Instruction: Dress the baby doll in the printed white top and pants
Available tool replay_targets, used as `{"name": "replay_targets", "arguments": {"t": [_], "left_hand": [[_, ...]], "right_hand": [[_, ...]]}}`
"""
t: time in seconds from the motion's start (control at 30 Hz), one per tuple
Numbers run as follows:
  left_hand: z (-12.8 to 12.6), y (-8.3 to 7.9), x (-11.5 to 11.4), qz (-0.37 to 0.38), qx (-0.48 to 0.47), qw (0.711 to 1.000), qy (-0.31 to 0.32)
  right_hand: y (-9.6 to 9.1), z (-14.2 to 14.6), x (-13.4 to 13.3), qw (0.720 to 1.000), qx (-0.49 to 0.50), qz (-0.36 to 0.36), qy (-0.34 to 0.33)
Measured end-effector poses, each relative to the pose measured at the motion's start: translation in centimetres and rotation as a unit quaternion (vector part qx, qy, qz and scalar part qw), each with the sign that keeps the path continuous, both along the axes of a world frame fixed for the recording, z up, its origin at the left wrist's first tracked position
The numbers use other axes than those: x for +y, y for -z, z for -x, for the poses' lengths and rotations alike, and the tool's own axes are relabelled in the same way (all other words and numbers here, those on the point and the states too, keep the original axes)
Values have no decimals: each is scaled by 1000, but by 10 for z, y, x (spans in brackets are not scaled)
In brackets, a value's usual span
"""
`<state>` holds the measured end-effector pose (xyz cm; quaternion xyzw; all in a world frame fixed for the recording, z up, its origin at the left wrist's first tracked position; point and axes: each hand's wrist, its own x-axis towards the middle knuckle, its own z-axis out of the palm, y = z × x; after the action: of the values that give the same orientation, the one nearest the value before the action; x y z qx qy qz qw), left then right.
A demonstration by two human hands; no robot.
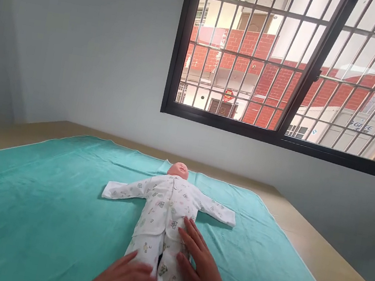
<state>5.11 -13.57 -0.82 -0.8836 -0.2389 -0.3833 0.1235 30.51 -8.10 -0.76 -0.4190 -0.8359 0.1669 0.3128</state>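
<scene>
A baby doll (178,170) lies on its back, its head at the far end, in a white baby top (162,204) with small animal prints and front buttons. The sleeves stretch out to both sides. Matching white pants (166,277) cover the legs toward me. My right hand (203,269) rests with spread fingers along the right side of the top's hem and the upper pants. Over the pant leg on the left is my left hand (126,280), a little blurred, fingers apart and holding nothing; whether it touches the cloth I cannot tell.
Beneath the doll a teal blanket (51,213) spreads over a light wooden table (302,228), whose edge shows at the back and right. Behind it stand a pale wall (81,44) and a barred window (244,63) with a dark frame.
</scene>
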Motion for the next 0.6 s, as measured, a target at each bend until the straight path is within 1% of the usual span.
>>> {"name": "replay_targets", "arguments": {"t": [0.07,0.13,0.17,0.23,0.3,0.4,0.53,0.6], "left_hand": [[-4,-16,14,15,28,999,-27],[-15,-34,30,68,70,993,-71],[-22,-41,39,92,87,989,-83],[-37,-51,57,117,109,984,-77],[-50,-52,72,130,121,982,-56],[-63,-44,84,147,127,980,-28],[-66,-35,84,145,122,982,-19],[-66,-34,83,140,119,983,-21]], "right_hand": [[4,-3,3,998,56,-6,14],[6,-8,9,991,110,-1,75],[7,-10,13,987,119,10,112],[9,-14,20,982,89,42,160],[9,-18,22,983,34,64,170],[4,-21,18,986,-12,61,158],[-4,-21,11,991,-59,43,113],[-5,-22,11,988,-84,31,124]]}}
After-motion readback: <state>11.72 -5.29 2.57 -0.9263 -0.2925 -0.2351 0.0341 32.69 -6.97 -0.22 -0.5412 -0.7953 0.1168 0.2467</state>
